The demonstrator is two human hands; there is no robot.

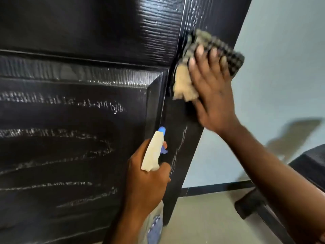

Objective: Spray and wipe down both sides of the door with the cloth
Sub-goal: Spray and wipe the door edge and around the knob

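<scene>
A black wood-grain door fills the left and centre of the head view, its raised panel streaked with wet wipe marks. My right hand presses a tan and dark checked cloth flat against the door's right stile near its edge. My left hand grips a spray bottle with a cream head and blue nozzle and trigger, the nozzle pointed up toward the door. The bottle's body is mostly hidden below my hand.
A pale blue wall lies to the right of the door edge, with a dark skirting strip at its base. Beige floor shows below. A dark piece of furniture with a leg stands at the lower right.
</scene>
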